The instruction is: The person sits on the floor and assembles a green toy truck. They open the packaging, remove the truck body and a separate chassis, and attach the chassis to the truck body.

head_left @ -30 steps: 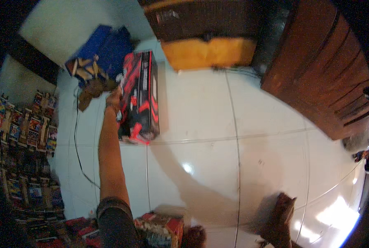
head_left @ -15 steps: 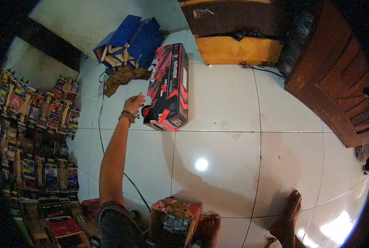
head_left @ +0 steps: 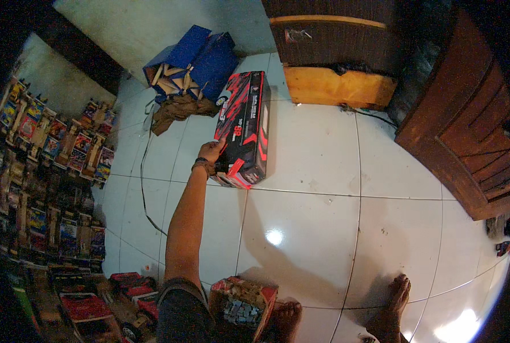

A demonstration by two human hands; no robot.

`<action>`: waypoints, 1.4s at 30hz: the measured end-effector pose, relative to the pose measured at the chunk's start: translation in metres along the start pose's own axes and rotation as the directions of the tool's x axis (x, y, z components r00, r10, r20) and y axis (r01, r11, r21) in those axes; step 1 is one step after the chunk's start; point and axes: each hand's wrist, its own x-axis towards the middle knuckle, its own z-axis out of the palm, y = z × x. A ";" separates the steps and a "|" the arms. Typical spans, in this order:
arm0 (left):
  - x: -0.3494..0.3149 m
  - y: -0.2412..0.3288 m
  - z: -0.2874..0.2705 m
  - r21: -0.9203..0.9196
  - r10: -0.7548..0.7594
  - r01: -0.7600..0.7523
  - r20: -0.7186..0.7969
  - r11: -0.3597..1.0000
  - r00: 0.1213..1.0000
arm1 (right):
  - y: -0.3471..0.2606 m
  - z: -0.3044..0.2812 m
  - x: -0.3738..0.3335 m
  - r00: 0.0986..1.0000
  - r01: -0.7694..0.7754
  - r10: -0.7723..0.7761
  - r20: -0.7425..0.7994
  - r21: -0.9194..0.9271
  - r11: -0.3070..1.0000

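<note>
White tiled floor (head_left: 312,154) | left hand (head_left: 211,151) | touching black-red box (head_left: 242,123)

Spotted a blue box (head_left: 222,66) up by the wall (head_left: 140,34), stuffed with pale wooden pieces (head_left: 178,82), just behind a crumpled brown bundle (head_left: 180,112). Also clocked a thin dark cable (head_left: 143,191) curving over the white tiled floor (head_left: 312,160). Saw a ton of colourful printed panels (head_left: 79,151) down the left, a carton (head_left: 252,287) of grey bits (head_left: 240,312) down low, a brown panelled door (head_left: 461,126) on the right, plus a yellowish board (head_left: 338,87) under some dark panelling (head_left: 338,46).

Downward fisheye view from head height
</note>
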 end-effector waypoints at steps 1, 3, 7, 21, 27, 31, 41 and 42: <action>0.002 -0.002 0.000 -0.130 -0.031 0.032 0.012 0.991 0.999 | 0.000 0.002 0.004 0.998 -0.064 0.067 -0.017 0.127 0.990; 0.006 -0.008 -0.002 -0.202 -0.038 0.038 0.005 0.979 0.999 | -0.004 0.004 0.008 0.974 -0.177 0.216 -0.072 0.358 0.917; 0.022 -0.018 -0.010 -0.230 -0.049 0.065 0.077 0.971 0.996 | -0.009 0.010 0.010 0.972 -0.150 0.220 -0.087 0.495 0.856; 0.082 -0.075 -0.082 0.088 0.094 -0.073 -0.263 0.993 0.960 | -0.023 0.017 0.003 0.984 0.179 -0.176 0.035 -0.140 0.974; 0.117 -0.111 -0.105 0.395 0.152 -0.044 -0.247 0.917 0.957 | -0.020 0.030 0.008 0.975 0.124 -0.132 -0.180 -0.056 0.991; 0.125 -0.106 -0.101 0.703 0.125 0.067 -0.219 0.708 0.968 | -0.012 0.030 0.009 0.972 0.119 -0.127 -0.196 -0.054 0.991; -0.081 0.024 0.003 0.861 0.855 -0.381 -0.110 0.337 0.507 | 0.048 0.008 0.020 0.992 0.100 -0.100 -0.071 -0.004 0.995; -0.097 0.023 0.021 0.897 0.793 -0.361 0.021 0.254 0.608 | 0.053 0.011 0.020 0.984 0.139 -0.138 -0.117 0.003 0.990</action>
